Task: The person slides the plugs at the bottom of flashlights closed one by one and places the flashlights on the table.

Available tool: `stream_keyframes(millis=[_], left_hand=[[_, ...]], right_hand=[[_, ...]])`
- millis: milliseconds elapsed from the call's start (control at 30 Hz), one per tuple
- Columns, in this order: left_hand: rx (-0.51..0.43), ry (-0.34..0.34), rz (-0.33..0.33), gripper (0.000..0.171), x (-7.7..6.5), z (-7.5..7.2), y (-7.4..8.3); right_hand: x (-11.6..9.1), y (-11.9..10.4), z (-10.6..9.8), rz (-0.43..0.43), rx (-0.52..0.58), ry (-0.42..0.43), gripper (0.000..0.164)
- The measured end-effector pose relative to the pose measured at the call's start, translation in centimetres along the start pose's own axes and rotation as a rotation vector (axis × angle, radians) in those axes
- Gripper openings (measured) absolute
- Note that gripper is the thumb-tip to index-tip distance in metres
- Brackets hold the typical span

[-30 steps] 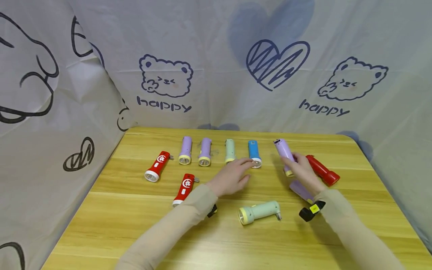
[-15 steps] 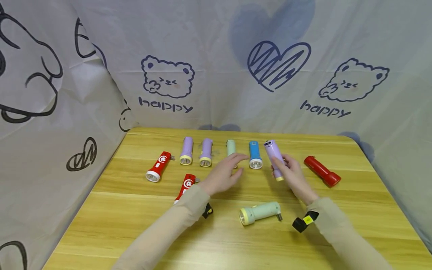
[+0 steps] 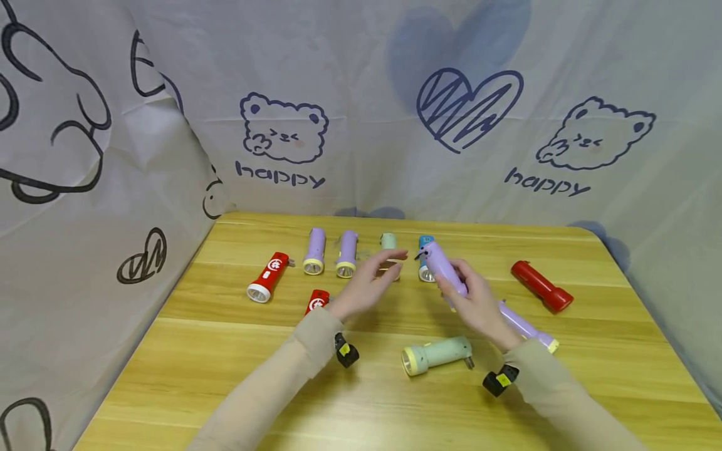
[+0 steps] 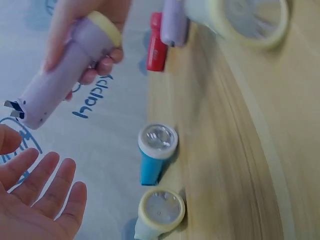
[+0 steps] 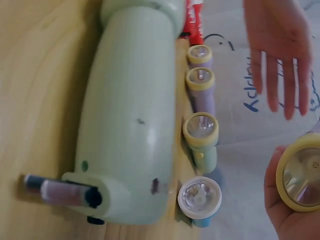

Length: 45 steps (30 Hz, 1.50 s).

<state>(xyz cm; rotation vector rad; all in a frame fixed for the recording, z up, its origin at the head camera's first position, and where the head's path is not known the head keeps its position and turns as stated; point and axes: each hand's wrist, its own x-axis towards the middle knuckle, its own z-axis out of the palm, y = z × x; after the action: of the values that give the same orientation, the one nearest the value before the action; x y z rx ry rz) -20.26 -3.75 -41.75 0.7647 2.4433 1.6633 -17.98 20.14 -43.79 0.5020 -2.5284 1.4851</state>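
My right hand (image 3: 476, 304) grips a purple flashlight (image 3: 442, 266) above the table, tail end up and tilted to the left. Metal plug prongs (image 4: 15, 109) stick out of its tail, as the left wrist view shows. My left hand (image 3: 363, 285) hovers to the left with fingers extended, holding nothing, apart from the flashlight's tail. Behind the held flashlight, a blue flashlight (image 3: 426, 243) is partly covered. A green flashlight (image 3: 388, 240) stands behind my left fingers, partly hidden.
Two purple flashlights (image 3: 316, 244) stand in the back row. Red flashlights (image 3: 271, 272) lie at left, one partly behind my left arm. A green flashlight (image 3: 442, 352) with prongs lies in front. At right lie another purple flashlight (image 3: 524, 324) and a plain red flashlight (image 3: 543, 286).
My right hand has carried the purple flashlight leftward, in front of the blue one, and its prongs now show clearly. My left hand has drawn left, away from the blue flashlight.
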Motion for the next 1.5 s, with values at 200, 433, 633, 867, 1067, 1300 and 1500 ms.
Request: stream_keyframes(millis=[200,433,633,867,1067,1300,1500], left_hand=[[-0.115,0.001,-0.056,0.043,0.0,-0.2,0.4],[-0.260,-0.023,-0.072,0.044,0.0,-0.4,1.0],[-0.309,-0.053,-0.100,0.044,0.0,-0.2,1.2],[-0.358,-0.086,-0.131,0.045,0.1,0.0,0.9],[-0.395,-0.099,-0.153,0.046,0.1,0.1,0.8],[-0.438,-0.087,-0.193,0.044,0.2,0.4,0.8],[-0.483,-0.066,-0.222,0.042,0.3,0.8,0.5]], right_hand=[[-0.5,-0.1,0.6,-0.127,-0.169,0.005,0.040],[-0.8,-0.1,1.0,-0.254,-0.289,0.032,0.043],[-0.8,-0.2,1.2,-0.310,-0.319,0.036,0.046],[-0.7,0.2,1.4,-0.336,-0.325,0.034,0.047],[-0.7,0.5,1.4,-0.319,-0.324,0.032,0.047],[-0.6,0.9,1.4,-0.320,-0.346,0.046,0.041],[-0.7,0.9,1.5,-0.316,-0.349,0.037,0.041]])
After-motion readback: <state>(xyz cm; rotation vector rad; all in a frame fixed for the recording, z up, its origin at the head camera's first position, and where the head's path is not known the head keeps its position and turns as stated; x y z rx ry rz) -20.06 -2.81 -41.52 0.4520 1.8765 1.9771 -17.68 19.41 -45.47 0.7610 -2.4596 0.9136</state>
